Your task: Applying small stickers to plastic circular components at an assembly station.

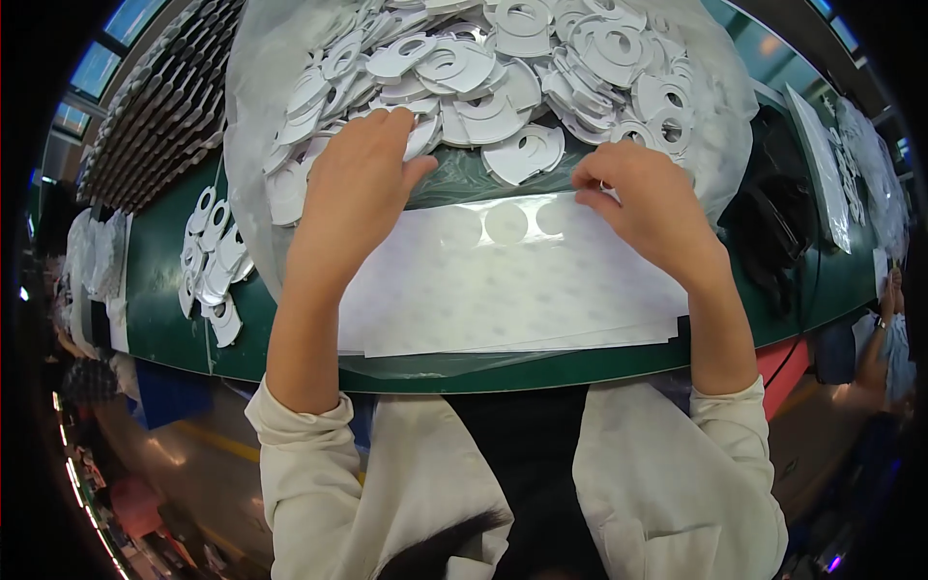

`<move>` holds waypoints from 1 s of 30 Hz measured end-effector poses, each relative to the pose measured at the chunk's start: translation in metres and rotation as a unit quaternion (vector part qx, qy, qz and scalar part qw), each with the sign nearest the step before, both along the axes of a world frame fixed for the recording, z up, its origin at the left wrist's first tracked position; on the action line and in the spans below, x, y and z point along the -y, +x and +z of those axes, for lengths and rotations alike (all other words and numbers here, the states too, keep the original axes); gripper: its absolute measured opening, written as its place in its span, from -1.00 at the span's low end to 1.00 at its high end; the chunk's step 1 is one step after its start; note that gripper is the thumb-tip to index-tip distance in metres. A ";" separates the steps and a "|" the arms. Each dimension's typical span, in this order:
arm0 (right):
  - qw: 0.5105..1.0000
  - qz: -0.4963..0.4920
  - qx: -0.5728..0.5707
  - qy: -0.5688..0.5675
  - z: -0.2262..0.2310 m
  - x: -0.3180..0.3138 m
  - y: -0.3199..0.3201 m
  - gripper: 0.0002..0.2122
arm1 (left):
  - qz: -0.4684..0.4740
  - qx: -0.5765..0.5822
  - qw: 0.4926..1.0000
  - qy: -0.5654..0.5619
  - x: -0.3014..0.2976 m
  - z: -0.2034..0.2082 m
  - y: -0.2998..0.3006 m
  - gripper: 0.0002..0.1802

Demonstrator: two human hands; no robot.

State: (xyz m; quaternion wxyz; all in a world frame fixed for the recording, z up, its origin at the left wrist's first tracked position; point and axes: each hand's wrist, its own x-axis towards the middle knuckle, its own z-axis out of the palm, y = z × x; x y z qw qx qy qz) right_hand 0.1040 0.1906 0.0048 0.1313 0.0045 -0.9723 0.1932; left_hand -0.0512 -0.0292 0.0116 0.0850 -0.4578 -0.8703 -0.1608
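Observation:
My left hand [362,179] reaches over the near left side of a heap of white plastic parts [464,72], flat curved pieces with round holes. Its thumb stands apart from the fingers, beside one white part [422,140]; the other fingertips are partly hidden. My right hand [643,188] is by the far right edge of a stack of pale sheets [503,290], thumb and forefinger close together in a pinch. Whatever is between them is too small to make out. Round clear stickers [506,223] show along the top sheet's far edge, left of that hand.
Under the heap spreads a clear plastic bag [256,126] on the green table [159,300]. More white parts [215,256] lie at the left. A stack of dark-and-light trays [159,106] rises far left. A black item [773,203] and a cable lie at the right.

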 end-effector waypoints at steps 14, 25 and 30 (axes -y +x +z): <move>0.985 0.120 0.112 -0.044 -0.001 0.027 0.005 -0.87 | 0.048 -0.082 0.988 0.123 -0.021 -0.024 -0.011 -0.57; 0.986 0.136 0.087 -0.050 -0.004 0.032 0.001 -0.88 | 0.071 -0.130 0.987 0.066 -0.088 -0.020 -0.034 -0.54; 0.986 0.123 0.091 -0.069 0.000 0.032 0.002 -0.86 | 0.089 0.021 0.991 0.095 -0.078 0.009 -0.030 -0.64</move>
